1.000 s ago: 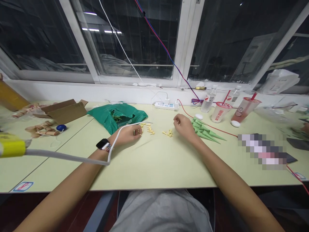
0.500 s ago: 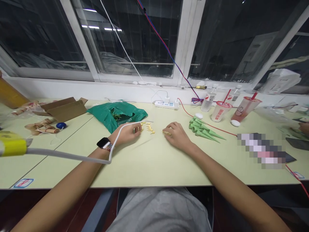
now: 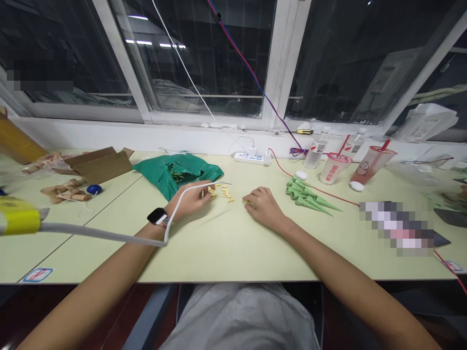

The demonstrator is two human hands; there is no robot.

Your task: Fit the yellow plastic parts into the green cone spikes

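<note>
- On my left side, the left hand (image 3: 193, 200) has thumb and fingers bent in a narrow curl, with yellow bits (image 3: 228, 195) at the tips. I can't tell from here whether one is pinched.
- On my right, the right hand (image 3: 263, 206) is palm down, its fingers (image 3: 251, 206) bent over a few more bits. Whether they grip one is hidden from me.
- Between the two, a loose row of bits lies on the table (image 3: 226, 253), just right of the left fingertips and left of the right ones. Its long axis runs away from the body, leaning left at the far end. That far end is nearer the left hand; the near end sits slightly closer to the right.
- A cable (image 3: 109, 234) crosses my view in front of the left hand.
- Beyond the left hand, a green bag (image 3: 155, 174) gapes open, with green pieces inside.
- Right of the right hand, green cones (image 3: 308, 198) lie bunched, tips pointing right and slightly toward the body.
- Farther left is an open box (image 3: 105, 167), its inside hidden from me.
- Far right, a cup (image 3: 370, 165) holds a pinkish drink; a paler cup (image 3: 332, 170) and a bottle (image 3: 315, 150) stand beside it.
</note>
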